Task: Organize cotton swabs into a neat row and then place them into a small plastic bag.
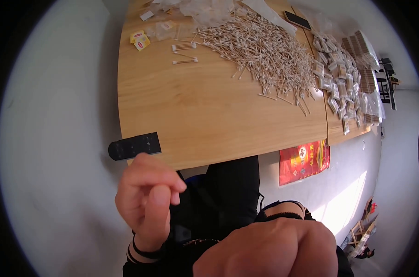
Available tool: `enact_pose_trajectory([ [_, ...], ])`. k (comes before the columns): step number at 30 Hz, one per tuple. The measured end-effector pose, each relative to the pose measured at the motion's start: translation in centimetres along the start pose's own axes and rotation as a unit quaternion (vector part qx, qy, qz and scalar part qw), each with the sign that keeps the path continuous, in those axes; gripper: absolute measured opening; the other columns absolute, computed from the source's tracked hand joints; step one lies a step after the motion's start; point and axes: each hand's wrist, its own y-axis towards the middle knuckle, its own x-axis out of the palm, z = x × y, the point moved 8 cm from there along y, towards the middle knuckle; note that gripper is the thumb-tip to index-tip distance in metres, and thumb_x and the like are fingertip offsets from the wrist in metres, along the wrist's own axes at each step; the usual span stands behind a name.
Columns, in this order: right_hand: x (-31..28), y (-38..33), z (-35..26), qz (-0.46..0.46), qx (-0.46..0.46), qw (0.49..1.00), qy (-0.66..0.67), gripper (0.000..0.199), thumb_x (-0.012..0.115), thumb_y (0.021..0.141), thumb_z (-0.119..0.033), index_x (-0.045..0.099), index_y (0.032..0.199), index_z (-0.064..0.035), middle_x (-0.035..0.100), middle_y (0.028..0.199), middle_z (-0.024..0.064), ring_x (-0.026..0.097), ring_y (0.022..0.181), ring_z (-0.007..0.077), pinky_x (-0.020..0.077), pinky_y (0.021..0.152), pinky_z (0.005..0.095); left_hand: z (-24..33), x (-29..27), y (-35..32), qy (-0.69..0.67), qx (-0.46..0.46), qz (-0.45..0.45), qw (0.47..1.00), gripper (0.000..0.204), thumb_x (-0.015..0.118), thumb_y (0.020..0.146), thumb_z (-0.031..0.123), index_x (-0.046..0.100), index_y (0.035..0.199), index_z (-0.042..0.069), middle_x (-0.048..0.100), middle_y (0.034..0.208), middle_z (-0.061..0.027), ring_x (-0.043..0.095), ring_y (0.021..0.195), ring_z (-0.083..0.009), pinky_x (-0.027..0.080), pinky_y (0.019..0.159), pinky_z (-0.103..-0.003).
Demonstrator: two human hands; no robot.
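Observation:
My left hand (149,198) is raised in front of the table's near left corner. Its fingers curl in toward the thumb, and nothing shows between them. Low in the picture, close up, is my right hand (274,251); its back and bent knuckles face up, and its fingers are hidden. Just beyond my left hand, a black flat oblong object (134,147) lies over the table's left edge. A big heap of cotton swabs (260,51) covers the far part of the wooden table (186,111). Left of the heap are a neat row of swabs (184,46) and loose swabs (186,61).
Small yellow cards (140,40) and clear plastic bags (205,11) lie at the far left. A phone (297,20) rests at the back. Many packed swab bags (341,83) fill the right side. Below the table edge hangs a red printed bag (304,161).

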Motion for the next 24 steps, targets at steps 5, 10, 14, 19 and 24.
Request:
enact_pose_trajectory([
  [5,-0.9,0.0,0.6,0.035,0.119,0.991,-0.05,0.023,0.06,0.091,-0.024,0.064,0.098,-0.003,0.059,0.089,0.0095,0.054,0.07,0.0181,0.0405,0.077,0.0425,-4.2,0.9,0.3,0.007,-0.06,-0.019,0.998,0.008,0.049,0.092,0.003,0.056,0.092,-0.001,0.058,0.083,-0.0082,0.049,0.064,-0.0063,0.041,0.057,-0.019],
  [10,-1.7,-0.4,1.6,0.079,0.241,0.961,-0.106,0.024,0.053,0.095,-0.024,0.06,0.104,-0.0029,0.059,0.086,0.0087,0.056,0.074,0.0166,0.0444,0.074,0.0393,-10.5,-0.5,0.9,0.07,-0.159,0.017,0.985,0.004,0.056,0.092,0.006,0.056,0.091,0.003,0.059,0.087,-0.0034,0.048,0.066,-0.0055,0.039,0.06,-0.018],
  [14,-2.5,-0.9,2.5,0.115,0.351,0.919,-0.138,0.026,0.046,0.098,-0.023,0.058,0.109,-0.0029,0.06,0.084,0.0081,0.057,0.076,0.0154,0.0475,0.072,0.0368,-13.5,-1.9,2.8,0.26,-0.078,0.027,0.962,0.011,0.059,0.088,0.005,0.057,0.098,0.002,0.06,0.097,-0.0086,0.055,0.079,-0.0155,0.044,0.07,-0.025],
  [19,-17.9,-11.8,10.8,0.144,0.571,0.717,-0.373,0.024,0.054,0.092,-0.012,0.062,0.111,0.0,0.061,0.093,0.0047,0.057,0.087,0.01,0.0466,0.075,0.0245,-17.7,-0.5,3.8,0.532,0.054,-0.062,0.843,0.064,0.063,0.082,0.014,0.033,0.136,-0.003,0.03,0.143,-0.023,0.031,0.131,-0.0414,0.029,0.105,-0.052],
  [24,-28.9,-15.3,16.4,0.038,0.434,0.555,-0.709,0.023,0.058,0.087,-0.013,0.066,0.108,-0.0099,0.055,0.083,0.0125,0.058,0.079,0.0261,0.0489,0.068,0.0363,-21.0,-0.9,5.1,0.59,0.019,-0.083,0.803,0.071,0.061,0.085,0.019,0.025,0.141,-0.005,0.022,0.146,-0.0269,0.021,0.136,-0.0439,0.02,0.11,-0.054],
])
